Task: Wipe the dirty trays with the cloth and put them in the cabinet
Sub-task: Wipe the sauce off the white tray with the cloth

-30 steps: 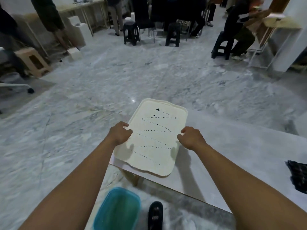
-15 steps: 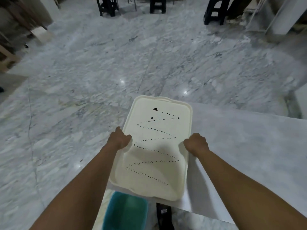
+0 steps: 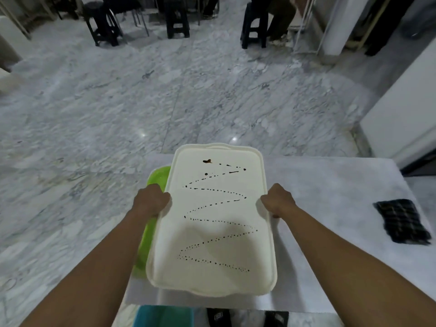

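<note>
A cream tray with a dark zigzag trail of sauce drops fills the lower middle of the head view. My left hand grips its left rim and my right hand grips its right rim. A green tray shows under its left side, mostly hidden. A dark checked cloth lies folded on the white table to the right, apart from both hands.
A teal bin and black sandals sit on the marble floor below the table's near edge. A white cabinet or appliance stands at the right. Black stools and seated people are far back.
The tray has come toward me and to the right over the table. The view has dropped, and a green tray now shows under its left side. Both hands keep hold of the rims.
</note>
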Tool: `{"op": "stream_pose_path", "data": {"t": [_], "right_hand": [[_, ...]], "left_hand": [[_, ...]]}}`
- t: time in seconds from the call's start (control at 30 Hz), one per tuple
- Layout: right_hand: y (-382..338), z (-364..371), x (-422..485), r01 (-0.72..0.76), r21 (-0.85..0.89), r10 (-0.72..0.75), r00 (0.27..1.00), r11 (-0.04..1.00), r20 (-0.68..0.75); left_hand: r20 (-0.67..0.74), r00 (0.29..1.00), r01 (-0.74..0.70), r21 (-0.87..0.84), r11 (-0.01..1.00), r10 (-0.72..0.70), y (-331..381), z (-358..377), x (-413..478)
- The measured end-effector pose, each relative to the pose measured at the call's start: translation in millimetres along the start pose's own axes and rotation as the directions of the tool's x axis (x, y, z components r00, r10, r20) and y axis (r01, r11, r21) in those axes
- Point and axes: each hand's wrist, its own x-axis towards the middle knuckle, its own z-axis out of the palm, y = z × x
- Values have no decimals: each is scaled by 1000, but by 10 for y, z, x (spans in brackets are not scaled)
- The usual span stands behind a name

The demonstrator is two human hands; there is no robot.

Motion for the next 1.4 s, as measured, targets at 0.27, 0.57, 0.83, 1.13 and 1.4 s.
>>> {"op": "stream_pose_path", "data": {"t": [0.27,0.57,0.83,1.13,1.4], "right_hand": [[1332,-1145,315,-96,-50,89,988,994,-127],[2331,-1480,728,-141,-13,139,986,990,-88],[2567,-1284,880,-132,67,134,990,989,-32],[3110,-1654,1153,-326,-264,228,912,908,-341],[3446,-1393,1228,-258,-332,59,860,907,-507]], "left_hand": [[133,960,-246,-15,969,246,1583,771,-312],[174,973,-146,-49,988,152,2409,1656,-566],[114,990,-85,-36,996,88,2328,2036,-525],[-116,983,-147,-39,988,142,2434,2126,-263],[-289,918,-274,38,961,273,2448,2348,-244]]}}
